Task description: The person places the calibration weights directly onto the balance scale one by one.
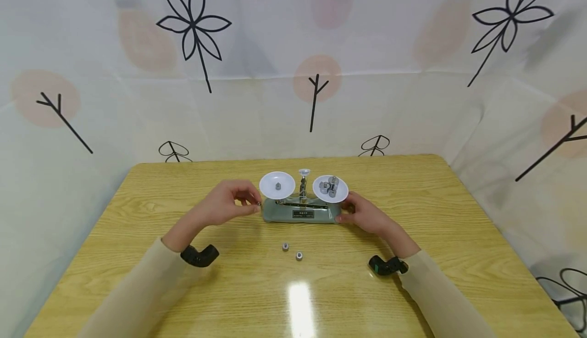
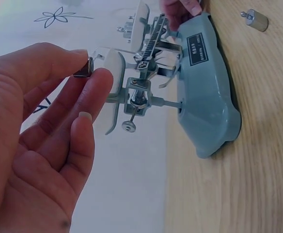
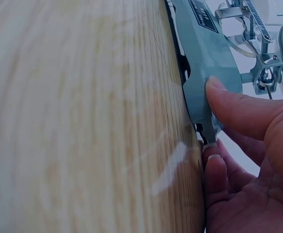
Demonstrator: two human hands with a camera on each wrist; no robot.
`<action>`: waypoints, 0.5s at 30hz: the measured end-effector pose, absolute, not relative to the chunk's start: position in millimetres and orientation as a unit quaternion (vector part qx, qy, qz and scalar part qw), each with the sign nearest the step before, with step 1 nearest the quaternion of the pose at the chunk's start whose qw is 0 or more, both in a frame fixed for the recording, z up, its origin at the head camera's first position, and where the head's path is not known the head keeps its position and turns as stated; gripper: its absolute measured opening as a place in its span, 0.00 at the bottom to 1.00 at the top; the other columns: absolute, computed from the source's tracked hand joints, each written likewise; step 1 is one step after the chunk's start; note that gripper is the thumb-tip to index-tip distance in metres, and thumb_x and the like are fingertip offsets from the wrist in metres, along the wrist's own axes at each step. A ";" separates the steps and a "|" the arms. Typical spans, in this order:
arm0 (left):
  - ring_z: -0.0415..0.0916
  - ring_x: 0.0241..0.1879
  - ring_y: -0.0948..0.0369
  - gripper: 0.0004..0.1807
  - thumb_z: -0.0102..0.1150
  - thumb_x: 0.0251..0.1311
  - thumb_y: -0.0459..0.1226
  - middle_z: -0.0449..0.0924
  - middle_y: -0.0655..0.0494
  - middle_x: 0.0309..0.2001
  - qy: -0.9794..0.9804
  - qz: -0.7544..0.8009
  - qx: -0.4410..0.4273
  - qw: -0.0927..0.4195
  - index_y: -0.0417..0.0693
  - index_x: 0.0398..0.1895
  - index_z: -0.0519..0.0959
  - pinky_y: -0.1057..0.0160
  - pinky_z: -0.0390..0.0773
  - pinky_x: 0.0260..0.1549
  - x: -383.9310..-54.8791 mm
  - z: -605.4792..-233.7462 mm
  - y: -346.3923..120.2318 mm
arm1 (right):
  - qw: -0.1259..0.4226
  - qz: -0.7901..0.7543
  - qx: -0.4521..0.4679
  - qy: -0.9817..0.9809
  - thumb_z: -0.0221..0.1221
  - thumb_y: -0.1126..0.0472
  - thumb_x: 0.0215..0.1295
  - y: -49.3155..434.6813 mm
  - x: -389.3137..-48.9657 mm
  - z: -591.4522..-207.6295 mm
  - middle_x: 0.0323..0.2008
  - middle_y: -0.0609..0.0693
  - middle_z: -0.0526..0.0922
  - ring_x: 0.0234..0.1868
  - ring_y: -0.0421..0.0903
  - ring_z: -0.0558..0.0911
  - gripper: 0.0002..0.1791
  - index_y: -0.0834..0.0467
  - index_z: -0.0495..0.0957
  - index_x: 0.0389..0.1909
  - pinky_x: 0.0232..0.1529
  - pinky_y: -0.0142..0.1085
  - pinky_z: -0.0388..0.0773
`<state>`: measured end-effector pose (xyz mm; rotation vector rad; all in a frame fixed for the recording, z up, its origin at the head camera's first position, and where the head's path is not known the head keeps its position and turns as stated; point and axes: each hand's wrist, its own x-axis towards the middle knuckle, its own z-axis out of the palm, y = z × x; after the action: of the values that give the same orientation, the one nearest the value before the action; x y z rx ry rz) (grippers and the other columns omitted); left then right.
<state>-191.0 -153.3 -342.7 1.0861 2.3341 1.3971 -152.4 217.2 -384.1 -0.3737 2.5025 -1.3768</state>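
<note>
A green balance scale with two white pans stands on the table. My left hand is beside its left end, pinching a small metal weight between thumb and fingers, near the left pan. One weight sits on that pan. Several weights crowd together on the right pan. At the scale's right end my right hand grips the base, its thumb on the front and the other fingers curled around the end.
Two small weights, one farther left and one nearer me, stand on the wooden table in front of the scale. Behind the table hangs a patterned cloth. Each wrist wears a black device.
</note>
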 end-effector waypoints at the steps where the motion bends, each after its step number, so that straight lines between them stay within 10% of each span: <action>1: 0.83 0.38 0.60 0.07 0.69 0.59 0.29 0.84 0.57 0.37 0.792 0.475 0.370 0.105 0.47 0.38 0.83 0.58 0.81 0.36 -191.6 -341.4 -153.2 | 0.130 -0.474 -0.129 0.861 0.64 0.72 0.62 217.0 -152.4 -384.1 0.53 0.64 0.73 0.53 0.64 0.71 0.25 0.71 0.72 0.60 0.58 0.57 0.66; 15: 0.83 0.37 0.60 0.07 0.69 0.59 0.29 0.83 0.56 0.39 0.796 0.463 0.380 0.091 0.45 0.39 0.84 0.58 0.81 0.36 -200.0 -329.9 -147.9 | 0.127 -0.476 -0.135 0.860 0.67 0.69 0.62 229.8 -170.0 -422.9 0.58 0.63 0.72 0.57 0.61 0.73 0.30 0.67 0.70 0.64 0.59 0.57 0.68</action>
<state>-200.0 -147.9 -329.9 1.1284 2.3644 1.3764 -170.0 229.8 -422.9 -0.3939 2.5021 -1.3846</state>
